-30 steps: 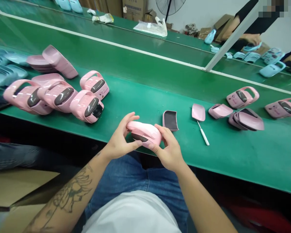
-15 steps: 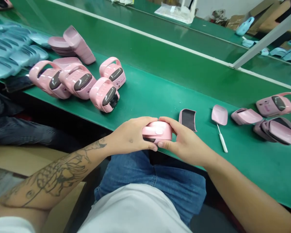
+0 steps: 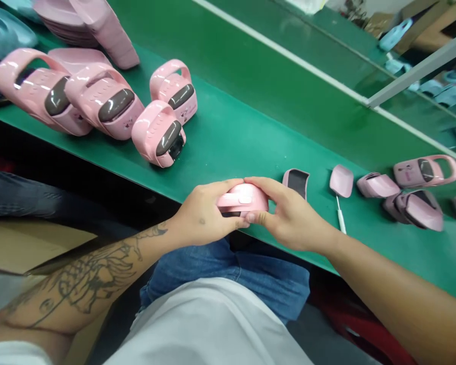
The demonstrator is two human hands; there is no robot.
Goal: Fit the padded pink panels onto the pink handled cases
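Between my two hands is a glossy pink plastic housing [image 3: 244, 196] with a looped handle, held just above the bench's near edge. My left hand [image 3: 209, 210] wraps its left side, the thumb along the lower front. On the other side my right hand [image 3: 289, 213] grips it, fingers over the top and thumb below, so the fingertips of both hands meet. A dark strip shows on the housing's underside; the rest is covered by my hands. Just beyond my right hand lies a curved pink shell with a dark inside [image 3: 298, 182].
On the green bench [image 3: 228, 137], several pink handled housings with dark windows [image 3: 116, 105] stand left, before stacked pink shells [image 3: 106, 30]. To the right lie a pink cover [image 3: 341, 180], a white-handled screwdriver [image 3: 341, 218] and more pink shells [image 3: 421, 208]. Blue parts [image 3: 7, 33] sit far left.
The view has turned and shifted, so the left-hand housings look nearer and larger. Both hands keep hold of the pink housing, with little change in grip.
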